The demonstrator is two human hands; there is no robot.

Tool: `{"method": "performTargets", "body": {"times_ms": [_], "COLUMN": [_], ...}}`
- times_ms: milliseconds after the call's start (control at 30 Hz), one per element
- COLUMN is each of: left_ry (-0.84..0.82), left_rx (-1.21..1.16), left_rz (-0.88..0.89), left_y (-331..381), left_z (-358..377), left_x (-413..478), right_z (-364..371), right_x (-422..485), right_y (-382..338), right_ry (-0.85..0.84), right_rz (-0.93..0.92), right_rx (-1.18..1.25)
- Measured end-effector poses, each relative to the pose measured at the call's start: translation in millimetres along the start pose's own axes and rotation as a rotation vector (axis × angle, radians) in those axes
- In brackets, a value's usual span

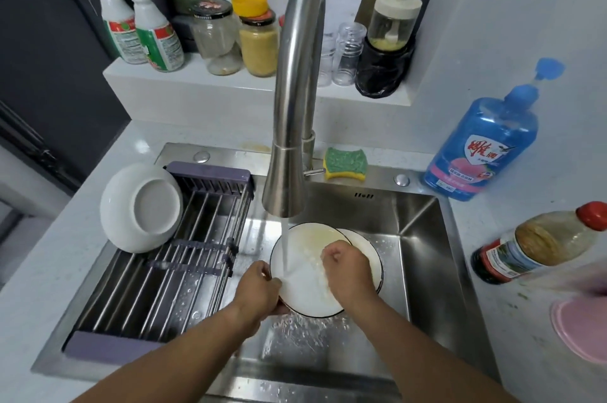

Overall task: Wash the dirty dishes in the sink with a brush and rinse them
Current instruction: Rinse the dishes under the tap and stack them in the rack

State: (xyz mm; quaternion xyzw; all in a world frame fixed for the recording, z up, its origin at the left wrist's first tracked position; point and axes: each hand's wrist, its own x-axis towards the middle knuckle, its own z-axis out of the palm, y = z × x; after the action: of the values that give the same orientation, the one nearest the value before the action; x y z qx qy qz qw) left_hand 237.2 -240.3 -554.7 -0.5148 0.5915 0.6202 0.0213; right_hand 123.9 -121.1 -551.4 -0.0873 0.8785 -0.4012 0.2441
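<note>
The pale surface (49,271) surrounds a steel sink (377,177). On its right side sit a blue soap bottle (483,146), a red-capped bottle (538,241) and a pink disc (581,330).

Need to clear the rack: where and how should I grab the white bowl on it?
Probably the far rim, coming down from above. The bowl lies bottom up and tilted on the rack's left end, foot ring facing you, inside hidden. Its near edge rests on the bars, while the far rim looks free to pinch.
</note>
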Motion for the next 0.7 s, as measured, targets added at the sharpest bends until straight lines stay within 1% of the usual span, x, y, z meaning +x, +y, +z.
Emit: {"method": "performTargets", "body": {"times_ms": [100, 133, 200, 267, 400, 467, 600, 667, 700], "left_ry": [-0.018, -0.023, -0.023, -0.021, -0.065, -0.089, -0.172, -0.2, -0.195], "left_rx": [-0.015, -0.037, -0.085, -0.135, -0.212, -0.25, -0.357, -0.386, -0.38], "left_rz": [0.034, 0.041, 0.035, 0.027, 0.012, -0.02, -0.088, -0.07, -0.045], "left_y": [2.4, 3.4, 7.5, 10.4, 9.1, 9.1, 10.3, 13.9, 16.1], "left_z": [-20.8, -26.9, -34.9, -45.7, -60.6, -66.2, -74.4, -77.4, -78.5], "left_x": [-6.0, -8.8, -14.1, -21.5, -33.4, -42.9, -56.5, -62.0, -63.8], "right_z": [-14.6, -19.2, -25.3, -23.4, -9.6, -5.5, -0.7, 2.6, 3.9], "right_x": [-5.3, -7.6, -10.4, -15.3, -23.9, -30.9, -40.8, -46.8, -48.5], "right_y": [0.4, 0.5, 0.4, -4.2, -10.6, -15.7, -20.1, -20.1, -19.1], "right_ry": [0.143, 0.172, 0.191, 0.153, -0.006, -0.018, -0.031, -0.059, -0.054], "right_rz": [-0.093, -0.084, 0.008, 0.06, 0.071, 0.078, 0.124, 0.133, 0.089], "right_rx": [-0.2, -0.249, -0.289, -0.262, -0.028, 0.024, 0.083, 0.074, 0.02]}}
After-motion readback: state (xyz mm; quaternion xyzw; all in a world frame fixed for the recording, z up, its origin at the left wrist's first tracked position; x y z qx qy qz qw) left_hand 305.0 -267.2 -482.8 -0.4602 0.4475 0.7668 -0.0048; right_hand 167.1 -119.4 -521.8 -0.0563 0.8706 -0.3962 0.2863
